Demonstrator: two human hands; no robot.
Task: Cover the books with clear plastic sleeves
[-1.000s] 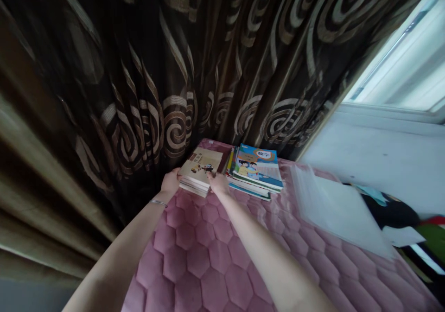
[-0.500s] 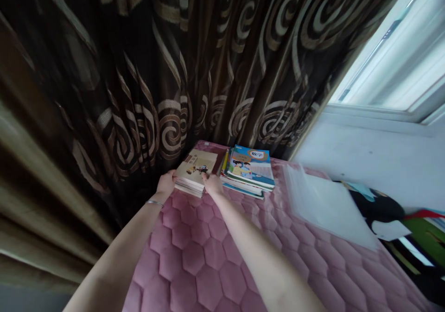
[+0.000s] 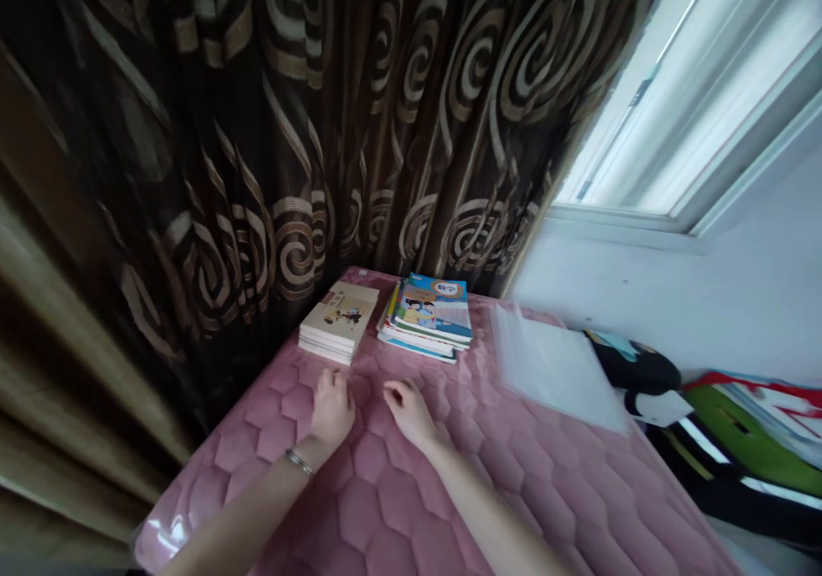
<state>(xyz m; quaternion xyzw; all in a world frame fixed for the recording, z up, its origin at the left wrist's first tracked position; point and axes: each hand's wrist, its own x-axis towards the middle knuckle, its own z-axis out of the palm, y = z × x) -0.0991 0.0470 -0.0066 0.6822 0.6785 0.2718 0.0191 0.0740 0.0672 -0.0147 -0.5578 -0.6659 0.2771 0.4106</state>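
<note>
Both my hands are over the pink quilted surface, just in front of the books and apart from them. My left hand [image 3: 332, 409], a silver bracelet on its wrist, is nearest a neat stack of beige books [image 3: 340, 315]; its fingers curl in, with nothing visible in them. Across a small gap, my right hand [image 3: 409, 413] is loosely closed, thumb near the fingers, and holds nothing that I can see. To the right of the beige stack stands a second stack, topped by a blue picture-covered textbook [image 3: 437, 306].
The pink quilted surface [image 3: 385, 490] meets a dark swirl-patterned curtain [image 3: 295, 131] at the back and left. A translucent plastic sheet [image 3: 558, 371] lies on the right. Beyond it are a green and black bag [image 3: 725, 422], a white wall and a window [image 3: 648, 148].
My hands have let go of the beige books and drawn back toward me. The beige stack stays beside the blue-topped stack. The view has shifted slightly to the right.
</note>
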